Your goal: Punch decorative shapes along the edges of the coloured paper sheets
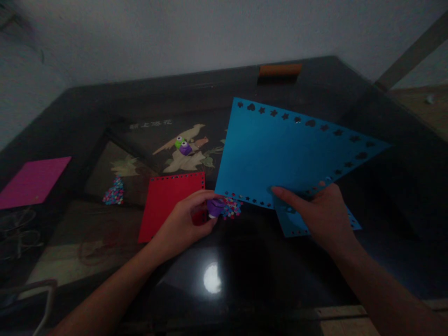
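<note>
My left hand (189, 214) is closed round a small purple craft punch (214, 207), thumb below and fingers above. The punch sits at the lower left corner of a blue sheet of paper (273, 149). That sheet is raised and tilted, with star, heart and other shaped holes along its edges. Pinched at its lower right edge, it is held by my right hand (324, 214), thumb on top. Confetti (231, 208) lies just right of the punch. Beneath my right hand rests another blue sheet (292, 224) with holes near its edge, partly covered.
A red sheet (171, 198) with punched edges lies left of centre, partly behind my left hand. Farther left are a confetti pile (115, 191) and a pink sheet (37, 182). A green punch (179, 141) and a purple punch (185, 149) stand behind. A brown roll (280, 71) lies at the back.
</note>
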`<state>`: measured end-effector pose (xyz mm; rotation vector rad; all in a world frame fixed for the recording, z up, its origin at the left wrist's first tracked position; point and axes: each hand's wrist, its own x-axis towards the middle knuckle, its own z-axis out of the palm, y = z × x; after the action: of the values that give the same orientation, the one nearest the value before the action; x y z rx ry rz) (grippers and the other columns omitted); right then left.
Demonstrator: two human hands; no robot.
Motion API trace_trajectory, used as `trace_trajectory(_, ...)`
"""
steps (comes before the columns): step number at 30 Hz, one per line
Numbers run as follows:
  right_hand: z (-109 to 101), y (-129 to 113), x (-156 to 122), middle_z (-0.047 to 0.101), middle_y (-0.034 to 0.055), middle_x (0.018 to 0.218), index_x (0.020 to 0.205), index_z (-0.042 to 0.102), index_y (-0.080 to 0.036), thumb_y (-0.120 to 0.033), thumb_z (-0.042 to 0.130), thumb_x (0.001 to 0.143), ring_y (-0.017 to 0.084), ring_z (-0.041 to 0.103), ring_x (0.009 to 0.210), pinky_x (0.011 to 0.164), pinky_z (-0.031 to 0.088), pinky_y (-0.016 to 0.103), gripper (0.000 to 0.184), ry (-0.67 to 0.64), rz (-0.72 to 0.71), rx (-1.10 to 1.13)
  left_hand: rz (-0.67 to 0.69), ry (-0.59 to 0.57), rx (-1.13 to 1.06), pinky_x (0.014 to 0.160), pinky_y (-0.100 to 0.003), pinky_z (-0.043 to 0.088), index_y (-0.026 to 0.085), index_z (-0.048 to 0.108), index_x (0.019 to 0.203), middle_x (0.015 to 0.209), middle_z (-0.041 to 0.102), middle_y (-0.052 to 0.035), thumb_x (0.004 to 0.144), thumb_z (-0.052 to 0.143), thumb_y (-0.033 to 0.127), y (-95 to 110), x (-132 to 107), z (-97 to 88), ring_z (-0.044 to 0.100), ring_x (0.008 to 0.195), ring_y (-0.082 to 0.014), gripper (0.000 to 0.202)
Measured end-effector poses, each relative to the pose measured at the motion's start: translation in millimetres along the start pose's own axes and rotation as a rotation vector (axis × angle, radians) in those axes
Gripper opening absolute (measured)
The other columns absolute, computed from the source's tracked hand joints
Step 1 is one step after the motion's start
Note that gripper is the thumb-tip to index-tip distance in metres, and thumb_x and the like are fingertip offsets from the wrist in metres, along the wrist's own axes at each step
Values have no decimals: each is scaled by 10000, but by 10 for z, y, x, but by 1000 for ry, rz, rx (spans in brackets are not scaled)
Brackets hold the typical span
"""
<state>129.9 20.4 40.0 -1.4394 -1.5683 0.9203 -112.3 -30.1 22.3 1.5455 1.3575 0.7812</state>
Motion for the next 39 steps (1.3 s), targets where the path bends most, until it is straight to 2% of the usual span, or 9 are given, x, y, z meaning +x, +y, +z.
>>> trace_trajectory(4, -3, 34, 6, 743, 28, 822, 819, 723, -234, -410, 677, 745, 256, 686, 790, 807, 544, 440, 195, -10, -13, 36, -39, 53, -80, 927, -367, 491, 164, 583, 1088, 1139, 599, -87, 746, 622, 192, -13, 18, -6, 601, 1030, -213, 345)
trace_trajectory(9, -23, 61, 37, 736, 27, 807, 754, 702, -226, -431, 567, 833, 244, 677, 776, 761, 541, 411, 258, -27, -22, 3, -97, 66, -157, 930, -364, 478, 163, 545, 1137, 1131, 638, -90, 782, 629, 274, 28, 37, -33, 614, 1025, -217, 382)
trace_trajectory(14, -13, 78, 65, 731, 22, 976, 889, 702, -244, -402, 631, 790, 243, 669, 900, 836, 521, 420, 200, 6, -7, 97, -110, 122, -186, 831, -331, 510, 178, 571, 1096, 1020, 673, -69, 814, 601, 364, 55, 52, -52, 640, 930, -209, 339)
trace_trajectory(18, 0, 138, 98, 709, 49, 1054, 1045, 660, -220, -360, 680, 753, 232, 660, 925, 848, 512, 433, 325, 59, 12, 187, -149, 150, -240, 758, -324, 529, 173, 583, 1113, 1002, 673, -74, 827, 578, 416, 40, 67, -48, 647, 877, -210, 376)
trace_trajectory(20, 2, 188, 125, 709, 54, 1032, 1056, 652, -210, -364, 677, 756, 220, 662, 886, 805, 524, 411, 338, 50, 11, 210, -165, 157, -263, 756, -333, 527, 174, 574, 1146, 1018, 674, -76, 812, 596, 419, 30, 72, -41, 647, 869, -210, 415)
trace_trajectory(24, 15, 314, 179, 704, 20, 804, 943, 665, -195, -435, 632, 784, 170, 635, 659, 635, 531, 330, 290, 40, 44, 247, -155, 149, -285, 798, -346, 507, 183, 563, 1176, 1087, 662, -70, 754, 662, 356, 24, 70, -28, 640, 896, -199, 467)
trace_trajectory(30, 20, 330, 196, 697, 1, 766, 933, 664, -196, -443, 667, 747, 172, 629, 625, 616, 532, 329, 310, 65, 65, 338, -109, 134, -299, 806, -351, 501, 161, 545, 1180, 1003, 677, -61, 769, 647, 321, 24, 56, -18, 654, 838, -180, 452)
trace_trajectory(35, -94, 141, 179, 725, 39, 906, 1007, 649, -198, -367, 711, 708, 198, 676, 731, 668, 560, 354, 348, 144, 55, 457, -41, 162, -284, 844, -387, 498, 167, 559, 1078, 1020, 674, -72, 779, 637, 292, -24, 78, -7, 647, 903, -195, 333)
trace_trajectory(39, -333, 81, 191, 734, 39, 911, 997, 648, -224, -367, 682, 735, 206, 693, 726, 652, 579, 356, 300, 199, 55, 467, -27, 173, -262, 876, -416, 488, 168, 567, 1074, 1063, 668, -85, 785, 634, 308, -55, 96, -10, 634, 980, -223, 328)
